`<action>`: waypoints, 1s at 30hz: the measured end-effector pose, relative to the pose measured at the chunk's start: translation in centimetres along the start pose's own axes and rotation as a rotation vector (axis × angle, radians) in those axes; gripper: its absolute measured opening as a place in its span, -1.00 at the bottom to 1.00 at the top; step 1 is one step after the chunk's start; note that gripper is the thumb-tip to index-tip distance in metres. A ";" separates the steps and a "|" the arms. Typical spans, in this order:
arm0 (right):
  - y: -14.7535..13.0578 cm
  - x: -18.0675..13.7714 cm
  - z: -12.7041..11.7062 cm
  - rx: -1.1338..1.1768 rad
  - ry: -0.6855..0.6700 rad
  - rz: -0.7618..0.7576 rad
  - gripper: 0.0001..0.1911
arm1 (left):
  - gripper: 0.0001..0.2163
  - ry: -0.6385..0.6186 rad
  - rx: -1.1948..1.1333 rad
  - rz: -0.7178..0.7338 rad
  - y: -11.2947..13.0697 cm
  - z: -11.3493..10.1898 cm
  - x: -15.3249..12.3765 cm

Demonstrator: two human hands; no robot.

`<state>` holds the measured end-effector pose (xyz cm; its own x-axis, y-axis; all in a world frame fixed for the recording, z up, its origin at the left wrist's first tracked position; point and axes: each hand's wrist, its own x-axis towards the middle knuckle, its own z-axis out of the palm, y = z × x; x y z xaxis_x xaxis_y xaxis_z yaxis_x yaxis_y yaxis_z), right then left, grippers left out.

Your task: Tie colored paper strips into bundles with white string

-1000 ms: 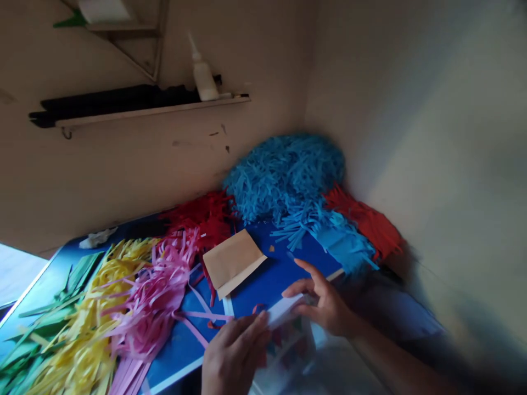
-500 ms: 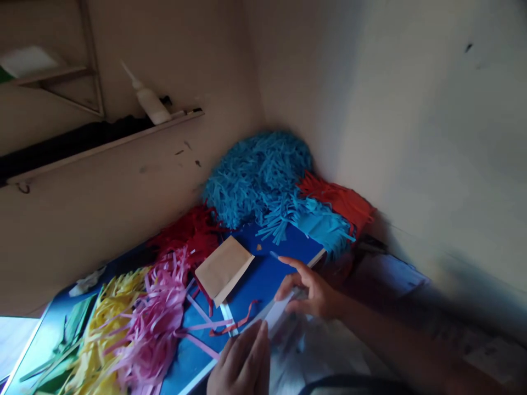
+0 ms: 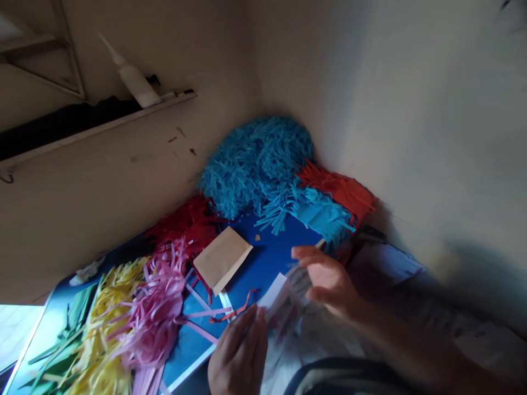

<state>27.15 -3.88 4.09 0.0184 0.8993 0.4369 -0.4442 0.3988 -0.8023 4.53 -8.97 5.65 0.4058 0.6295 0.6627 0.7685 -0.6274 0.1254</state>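
A small clear packet with a white card top (image 3: pixel 280 299) is held between both my hands, just past the near edge of a blue board (image 3: pixel 267 263). My left hand (image 3: pixel 239 356) pinches its lower left corner, fingers closed on it. At the packet's right side my right hand (image 3: pixel 327 280) is blurred by motion, its fingers curled around it. A folded tan paper (image 3: pixel 222 259) lies on the board just beyond the packet.
Heaps of cut paper strips cover the board: blue (image 3: pixel 259 164) in the corner, orange-red (image 3: pixel 337 189), dark red (image 3: pixel 187 222), pink (image 3: pixel 158 307), yellow (image 3: pixel 102 329), green (image 3: pixel 57 351). A glue bottle (image 3: pixel 134 79) stands on a wall shelf (image 3: pixel 99 126). Walls close the back and right.
The camera has swung right and tilted. My right hand has risen over the packet, and the packet's white top has tilted up between my hands.
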 end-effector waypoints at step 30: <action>1.8 -4.1 6.8 0.462 0.346 0.680 -0.61 | -0.48 -0.102 0.071 0.059 0.3 0.0 -0.6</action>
<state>20.15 -8.11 3.61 -0.1451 0.9486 -0.2813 -0.7731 -0.2861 -0.5661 4.54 -9.52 5.30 0.4967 0.6377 0.5887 0.7732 -0.6332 0.0335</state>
